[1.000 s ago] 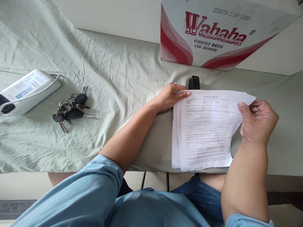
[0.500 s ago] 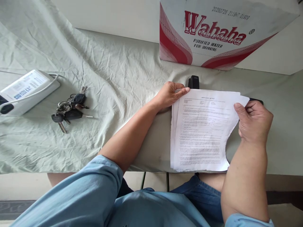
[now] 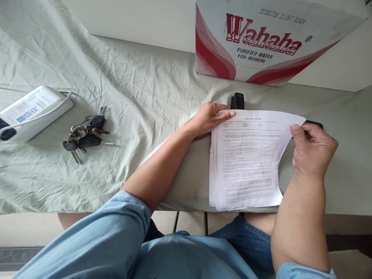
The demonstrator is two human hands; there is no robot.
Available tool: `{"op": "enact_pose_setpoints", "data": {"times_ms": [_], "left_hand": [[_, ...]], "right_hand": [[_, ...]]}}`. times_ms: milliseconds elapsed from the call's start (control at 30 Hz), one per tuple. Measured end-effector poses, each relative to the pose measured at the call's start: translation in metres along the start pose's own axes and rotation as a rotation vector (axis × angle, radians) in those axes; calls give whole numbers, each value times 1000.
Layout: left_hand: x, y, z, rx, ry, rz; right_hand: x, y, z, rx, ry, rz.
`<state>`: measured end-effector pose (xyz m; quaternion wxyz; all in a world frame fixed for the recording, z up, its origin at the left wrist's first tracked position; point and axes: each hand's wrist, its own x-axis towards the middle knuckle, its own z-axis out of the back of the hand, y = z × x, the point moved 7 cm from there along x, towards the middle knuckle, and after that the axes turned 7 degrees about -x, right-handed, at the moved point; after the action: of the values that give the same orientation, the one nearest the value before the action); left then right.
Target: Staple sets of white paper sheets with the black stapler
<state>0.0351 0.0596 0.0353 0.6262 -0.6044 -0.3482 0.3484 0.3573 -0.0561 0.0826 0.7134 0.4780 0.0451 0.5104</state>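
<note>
A stack of printed papers (image 3: 250, 162) headed "Overleaf Notes" lies near the front edge of the cloth-covered table. My left hand (image 3: 210, 117) grips its top left corner, thumb on top and fingers underneath. At the top right corner my right hand (image 3: 312, 145) pinches the papers between thumb and curled fingers, and the right side bends upward. Just behind the top edge stands a black stapler-like object (image 3: 237, 101), its lower part hidden by the papers. Another dark flat object (image 3: 314, 124) shows partly behind my right hand.
A Wahaha water carton (image 3: 261, 46) stands at the back right against a pale wall. To the left lie a bunch of keys (image 3: 87, 133) and a white device with a label (image 3: 37, 106). The green tablecloth (image 3: 139, 100) is wrinkled.
My right hand has shifted slightly right with the papers' corner. The sheets' top edge now looks more even, and my left thumb reaches a little farther over it.
</note>
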Motion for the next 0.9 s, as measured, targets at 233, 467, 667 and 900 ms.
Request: {"op": "enact_pose_setpoints", "data": {"times_ms": [233, 467, 667, 900], "left_hand": [[0, 3, 18, -37, -138, -86], [6, 21, 38, -216, -421, -159], [8, 14, 45, -400, -324, -251], [9, 21, 45, -342, -208, -186]], "right_hand": [[-13, -14, -11, 99, 465, -358], [-29, -37, 23, 31, 689, -648], [-2, -13, 71, 302, -146, -233], [-13, 5, 64, 329, 69, -106]]}}
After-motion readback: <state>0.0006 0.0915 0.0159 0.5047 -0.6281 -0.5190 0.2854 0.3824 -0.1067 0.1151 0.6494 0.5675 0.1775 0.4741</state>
